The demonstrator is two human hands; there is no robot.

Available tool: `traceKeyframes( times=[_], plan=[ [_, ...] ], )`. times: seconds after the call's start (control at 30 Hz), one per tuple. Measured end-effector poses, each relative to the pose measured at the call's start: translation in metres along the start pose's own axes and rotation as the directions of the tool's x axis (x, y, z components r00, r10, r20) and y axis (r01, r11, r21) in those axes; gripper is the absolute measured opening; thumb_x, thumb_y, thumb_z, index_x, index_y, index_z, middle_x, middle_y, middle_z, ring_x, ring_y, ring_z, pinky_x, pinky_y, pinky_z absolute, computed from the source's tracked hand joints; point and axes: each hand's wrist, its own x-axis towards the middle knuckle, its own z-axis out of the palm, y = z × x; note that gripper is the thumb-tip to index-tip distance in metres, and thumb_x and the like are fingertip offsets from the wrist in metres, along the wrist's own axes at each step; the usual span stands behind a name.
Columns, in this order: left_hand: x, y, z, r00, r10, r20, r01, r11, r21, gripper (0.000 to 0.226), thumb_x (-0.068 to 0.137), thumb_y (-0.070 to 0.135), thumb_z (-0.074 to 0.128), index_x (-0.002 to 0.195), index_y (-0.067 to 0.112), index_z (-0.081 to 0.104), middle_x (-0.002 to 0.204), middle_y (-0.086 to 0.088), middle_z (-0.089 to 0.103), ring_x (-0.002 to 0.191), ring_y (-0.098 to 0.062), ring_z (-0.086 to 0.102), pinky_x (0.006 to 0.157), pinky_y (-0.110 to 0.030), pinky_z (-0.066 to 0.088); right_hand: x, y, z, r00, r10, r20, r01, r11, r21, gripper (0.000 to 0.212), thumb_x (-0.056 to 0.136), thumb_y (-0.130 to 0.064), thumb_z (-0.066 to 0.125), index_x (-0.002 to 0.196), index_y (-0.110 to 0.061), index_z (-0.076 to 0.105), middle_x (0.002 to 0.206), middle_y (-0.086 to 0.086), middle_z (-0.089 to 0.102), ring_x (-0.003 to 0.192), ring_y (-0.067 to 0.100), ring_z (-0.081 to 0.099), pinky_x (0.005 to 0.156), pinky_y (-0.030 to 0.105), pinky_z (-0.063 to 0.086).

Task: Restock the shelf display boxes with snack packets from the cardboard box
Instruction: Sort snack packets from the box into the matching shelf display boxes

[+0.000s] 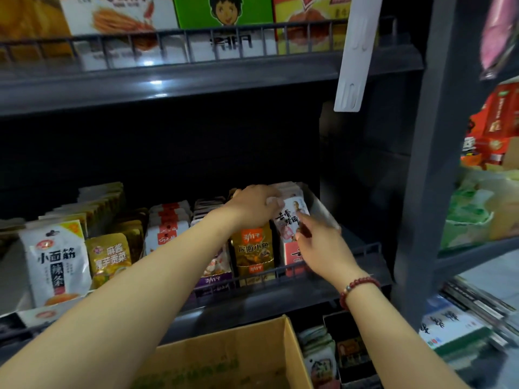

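Cardboard box [224,357] sits nearest, at bottom centre, top open, just below the shelf edge; contents not clear from this angle. Both forearms reach over it up to the middle shelf [252,301]. Right wrist has a red bead bracelet [356,290]. Right hand [323,248] is at the far right display box [317,203], fingers loosely spread and relaxed, fingertips touching the front of a white packet [292,217] with black lettering. Left hand [255,204] comes over the top of the same row, fingers curled down on the upper edge of that white packet, gripping it. Packet stands upright at the front of the right box, more like it stacked behind. Just left of it, a gold fish-snack packet [254,251] behind the wire rail [252,276], then further left rows of red-white packets [167,226], a yellow packet [111,255] and a big white packet [57,262]. Upper shelf [168,88] carries boxed snacks, blurred. White plastic strip [355,57] hangs at the right upright.
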Motion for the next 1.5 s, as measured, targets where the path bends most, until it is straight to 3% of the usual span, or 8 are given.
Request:
traceKeyframes(
  times=[0.07,0.13,0.23,0.43,0.73,1.03,1.23,1.5],
  plan=[
    [-0.019,-0.007,-0.003,0.996,-0.038,0.087,0.041,0.999,-0.034,0.057,0.098,0.051,0.044,0.148,0.026,0.036,0.153,-0.002,0.037,0.139,-0.024,0.037,0.112,-0.039,0.034,-0.016,-0.005,0.005,0.994,-0.098,-0.038,0.098,0.995,0.003,0.046,0.097,-0.020,0.046,0.143,-0.025,0.040,0.137,-0.001,0.052,0.108,0.012,0.054,0.093,0.030,0.046],
    [-0.037,-0.017,-0.004,0.978,-0.056,0.200,0.049,0.998,0.038,0.077,0.090,0.056,0.055,0.153,0.025,0.023,0.158,-0.001,0.027,0.143,-0.023,0.030,0.112,-0.035,0.029,-0.029,-0.013,0.011,0.986,-0.161,-0.047,0.160,0.987,-0.025,0.046,0.097,-0.020,0.048,0.142,-0.025,0.042,0.147,-0.004,0.042,0.134,0.012,0.037,0.115,0.033,0.026],
    [-0.049,-0.030,0.002,0.977,-0.059,0.205,0.005,0.967,0.255,0.101,0.081,0.055,0.068,0.155,0.023,0.008,0.162,-0.002,0.016,0.146,-0.022,0.020,0.115,-0.033,0.023,-0.044,-0.019,0.022,0.985,-0.170,-0.006,0.170,0.985,-0.038,0.048,0.098,-0.025,0.047,0.145,-0.028,0.036,0.152,-0.008,0.032,0.142,0.010,0.021,0.117,0.027,0.008],
    [-0.035,-0.033,0.007,0.987,-0.087,0.135,0.040,0.947,0.319,0.095,0.085,0.051,0.065,0.155,0.019,0.009,0.159,-0.005,0.018,0.146,-0.025,0.015,0.117,-0.039,0.018,-0.052,-0.010,0.050,0.976,-0.217,0.012,0.216,0.964,-0.156,0.047,0.098,-0.034,0.034,0.145,-0.038,0.033,0.156,-0.013,0.022,0.145,0.012,0.003,0.115,0.031,-0.010],
    [-0.018,-0.031,-0.002,0.962,-0.176,0.210,0.098,0.937,0.336,0.102,0.073,0.049,0.078,0.151,0.024,0.018,0.155,-0.004,0.018,0.144,-0.029,0.017,0.114,-0.044,0.027,-0.053,0.000,0.069,0.980,-0.199,-0.014,0.188,0.944,-0.270,0.047,0.086,-0.038,0.030,0.123,-0.034,0.059,0.127,-0.013,0.057,0.120,0.015,0.029,0.106,0.043,0.026],
    [-0.003,-0.024,-0.001,0.911,-0.268,0.312,0.137,0.913,0.383,0.122,0.061,0.058,0.082,0.154,0.020,0.012,0.160,-0.007,0.018,0.145,-0.030,0.019,0.113,-0.044,0.028,-0.050,0.000,0.067,0.977,-0.209,0.031,0.211,0.968,-0.136,0.042,0.097,-0.025,0.042,0.138,-0.035,0.040,0.144,-0.018,0.038,0.130,0.011,0.023,0.110,0.032,0.018],
    [-0.006,-0.030,0.004,0.953,-0.138,0.271,0.052,0.952,0.301,0.111,0.064,0.039,0.088,0.151,0.024,0.020,0.149,-0.002,0.040,0.133,-0.025,0.042,0.105,-0.036,0.040,-0.049,0.002,0.066,0.979,-0.197,0.059,0.204,0.968,-0.145,0.041,0.098,-0.026,0.041,0.137,-0.037,0.038,0.145,-0.019,0.035,0.132,0.012,0.023,0.111,0.034,0.017],
    [-0.009,-0.034,0.002,0.951,-0.134,0.278,0.058,0.962,0.267,0.120,0.063,0.038,0.088,0.153,0.033,0.007,0.156,-0.003,0.022,0.140,-0.029,0.032,0.108,-0.043,0.037,-0.049,-0.002,0.063,0.979,-0.194,0.063,0.200,0.974,-0.106,0.042,0.096,-0.025,0.045,0.136,-0.036,0.040,0.144,-0.018,0.036,0.132,0.012,0.025,0.111,0.035,0.016]
  ],
)
